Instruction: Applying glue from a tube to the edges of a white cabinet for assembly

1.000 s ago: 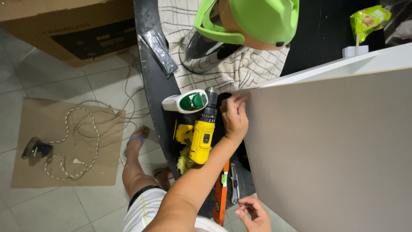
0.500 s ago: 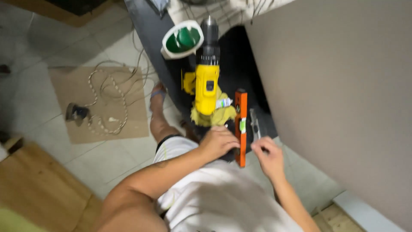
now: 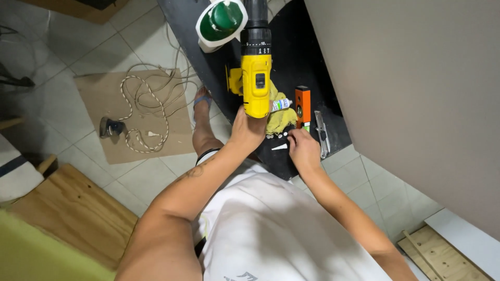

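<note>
A yellow and black cordless drill [image 3: 256,73] lies on a black board [image 3: 291,57] on the floor. My left hand [image 3: 248,130] grips its near end, fingers curled under it. My right hand [image 3: 304,151] is just to the right, fingertips down on several small white pieces [image 3: 281,135]; I cannot tell if it holds any. Beside that hand lie an orange spirit level [image 3: 302,106], a grey utility knife [image 3: 322,134], a yellow cloth [image 3: 281,118] and a small tube [image 3: 281,105].
A white and green round container [image 3: 221,21] sits beside the drill's front. A large pale panel [image 3: 416,104] fills the right. On the left, cardboard [image 3: 104,99] carries a coiled cord [image 3: 148,101]. A wooden board [image 3: 67,213] lies near left. My foot [image 3: 202,101] touches the black board.
My left hand left the orange level and moved up to the drill's near end. My right hand shifted to the small white pieces. The view moved closer.
</note>
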